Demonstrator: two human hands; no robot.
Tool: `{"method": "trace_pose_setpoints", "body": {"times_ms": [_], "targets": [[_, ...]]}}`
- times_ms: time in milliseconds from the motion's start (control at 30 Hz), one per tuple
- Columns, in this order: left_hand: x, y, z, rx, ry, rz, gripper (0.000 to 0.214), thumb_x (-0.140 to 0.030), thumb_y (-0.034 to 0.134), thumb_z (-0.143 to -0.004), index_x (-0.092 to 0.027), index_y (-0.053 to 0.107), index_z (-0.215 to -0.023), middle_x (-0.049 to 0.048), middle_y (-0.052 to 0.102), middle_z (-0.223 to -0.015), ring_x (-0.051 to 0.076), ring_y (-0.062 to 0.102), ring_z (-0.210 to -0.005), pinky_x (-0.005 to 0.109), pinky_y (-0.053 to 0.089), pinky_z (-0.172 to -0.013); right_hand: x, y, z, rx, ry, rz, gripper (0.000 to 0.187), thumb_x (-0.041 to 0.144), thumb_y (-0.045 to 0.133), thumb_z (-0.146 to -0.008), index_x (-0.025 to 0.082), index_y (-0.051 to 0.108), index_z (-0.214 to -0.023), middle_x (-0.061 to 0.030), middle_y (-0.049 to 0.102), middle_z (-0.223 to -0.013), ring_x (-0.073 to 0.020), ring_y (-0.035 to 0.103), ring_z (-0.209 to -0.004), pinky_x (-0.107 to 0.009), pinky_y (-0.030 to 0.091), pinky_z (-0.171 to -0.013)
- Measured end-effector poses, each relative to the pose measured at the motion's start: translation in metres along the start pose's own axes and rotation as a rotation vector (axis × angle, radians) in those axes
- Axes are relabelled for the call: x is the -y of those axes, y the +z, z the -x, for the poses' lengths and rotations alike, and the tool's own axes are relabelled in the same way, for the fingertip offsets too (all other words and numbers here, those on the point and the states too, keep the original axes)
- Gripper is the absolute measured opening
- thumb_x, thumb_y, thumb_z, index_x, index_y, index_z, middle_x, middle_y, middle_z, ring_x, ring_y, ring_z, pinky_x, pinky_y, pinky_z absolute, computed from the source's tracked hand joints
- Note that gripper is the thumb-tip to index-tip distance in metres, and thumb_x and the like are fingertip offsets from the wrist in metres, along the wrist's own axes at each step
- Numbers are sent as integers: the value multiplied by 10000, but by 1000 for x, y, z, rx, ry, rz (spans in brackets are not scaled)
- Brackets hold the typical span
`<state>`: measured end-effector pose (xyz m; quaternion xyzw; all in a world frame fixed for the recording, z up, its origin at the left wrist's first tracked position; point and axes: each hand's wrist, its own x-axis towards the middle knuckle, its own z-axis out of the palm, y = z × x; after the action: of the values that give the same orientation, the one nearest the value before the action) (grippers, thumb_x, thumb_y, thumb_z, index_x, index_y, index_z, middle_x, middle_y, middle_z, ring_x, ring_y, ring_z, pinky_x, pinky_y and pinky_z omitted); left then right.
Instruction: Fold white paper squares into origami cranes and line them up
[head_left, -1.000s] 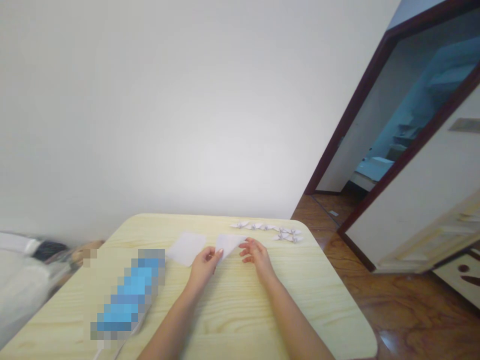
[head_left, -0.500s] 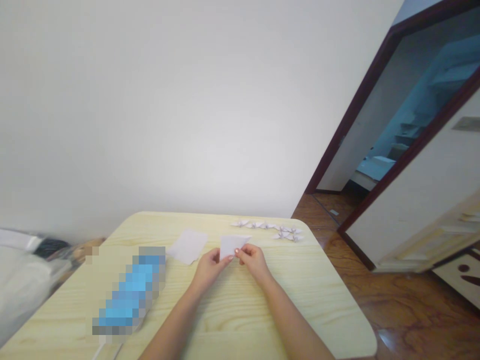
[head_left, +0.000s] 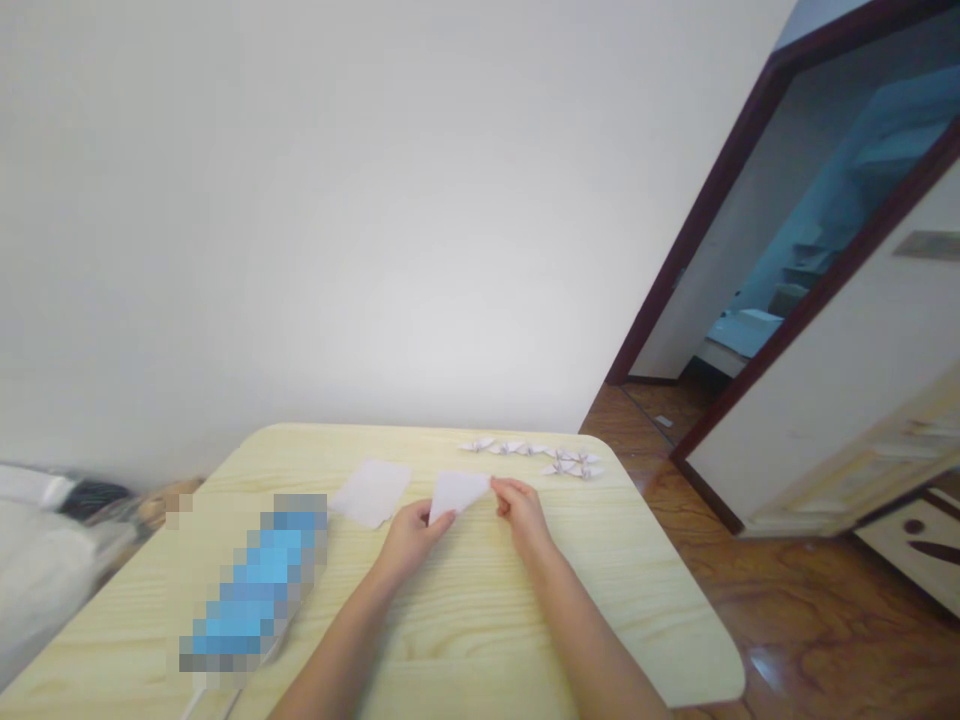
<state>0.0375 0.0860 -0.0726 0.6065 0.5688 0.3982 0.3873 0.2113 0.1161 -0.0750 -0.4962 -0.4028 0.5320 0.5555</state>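
A folded white paper triangle [head_left: 457, 495] is held above the light wooden table [head_left: 637, 610]. My left hand [head_left: 411, 540] pinches its lower corner between thumb and fingers. My right hand [head_left: 521, 513] grips its right tip with the fingertips. A flat square of white paper [head_left: 371, 493] lies just left of the triangle, near my left hand but untouched. Beyond my right hand, a cluster of small folded paper cranes [head_left: 532, 449] sits in a loose row along the far table edge.
A blue object [head_left: 255, 585], too blurred to identify, lies on the table's left side with a thin white cord below it. Pale bedding [head_left: 45, 570] sits beyond the left edge. A wall rises behind the table, and a polished wooden floor [head_left: 795, 600] and open door [head_left: 847, 400] lie right.
My hands have drawn apart. My right hand has shifted from the triangle's middle out to its right tip, and the triangle has turned slightly, its long edge now nearer the far side.
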Motion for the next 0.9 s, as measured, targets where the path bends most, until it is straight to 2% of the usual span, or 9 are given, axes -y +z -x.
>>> {"method": "trace_pose_setpoints", "body": {"times_ms": [67, 133, 167, 233, 300, 400, 533, 700, 900], "targets": [[1, -2, -1, -21, -14, -25, 296, -409, 537, -647, -140, 660, -644, 21, 652, -603, 191, 553, -565, 243, 370, -511, 5, -12, -6, -142, 12, -96, 252, 389, 663, -573, 153, 580, -606, 85, 350, -408, -52, 301, -377, -184, 243, -378], [2, -4, -2, -40, -12, -42, 300, -407, 531, -651, -136, 659, -647, 23, 651, -604, 192, 556, -566, 246, 377, -516, 7, -17, -8, -184, 36, -127, 276, 406, 655, -586, 159, 599, -693, 86, 375, -428, -51, 326, -382, -173, 258, -380], [2, -4, -2, -37, -6, -43, 304, -408, 527, -656, -134, 660, -654, 24, 653, -611, 192, 559, -568, 247, 383, -521, 7, -17, -7, -116, 56, -100, 298, 422, 647, -596, 156, 608, -722, 74, 412, -452, -51, 348, -392, -169, 261, -376], [2, -3, -2, -13, 16, -29, 306, -404, 521, -668, -134, 664, -669, 25, 661, -630, 194, 567, -582, 251, 398, -538, 4, -9, -1, 158, 94, 23, 314, 424, 654, -592, 141, 620, -726, 40, 500, -524, -50, 386, -408, -167, 260, -365], [2, -1, -1, 15, 38, -6, 300, -396, 520, -677, -134, 668, -681, 29, 672, -651, 200, 580, -608, 255, 412, -557, 0, 4, 6, 317, 87, 167, 297, 404, 687, -553, 133, 601, -638, 46, 498, -488, -50, 388, -390, -170, 270, -358], [1, 0, -1, 23, 52, 45, 298, -384, 533, -680, -131, 675, -748, 42, 693, -728, 212, 601, -674, 263, 435, -604, -5, 19, 13, 280, 57, 232, 309, 413, 687, -539, 144, 535, -542, 64, 462, -421, -51, 375, -361, -178, 282, -363], [-2, 1, -1, 6, 15, 117, 333, -394, 587, -647, -124, 675, -821, 59, 701, -803, 231, 618, -737, 285, 457, -656, -5, 24, 14, 191, -12, 193, 343, 465, 644, -577, 160, 499, -515, 66, 436, -399, -58, 361, -362, -190, 280, -375], [-3, 3, 0, -86, -89, 204, 370, -420, 613, -631, -105, 676, -813, 83, 703, -807, 255, 623, -768, 315, 462, -682, -8, 28, 17, 157, -53, 169, 371, 511, 623, -582, 164, 504, -523, 54, 432, -402, -75, 372, -384, -203, 286, -394], [-8, 5, 1, -143, -86, 438, 328, -420, 636, -631, -128, 682, -772, 48, 693, -735, 188, 600, -683, 254, 434, -632, -7, 32, 23, 87, -47, 104, 379, 506, 606, -615, 163, 486, -506, 48, 417, -413, -78, 353, -413, -211, 284, -427]]}}
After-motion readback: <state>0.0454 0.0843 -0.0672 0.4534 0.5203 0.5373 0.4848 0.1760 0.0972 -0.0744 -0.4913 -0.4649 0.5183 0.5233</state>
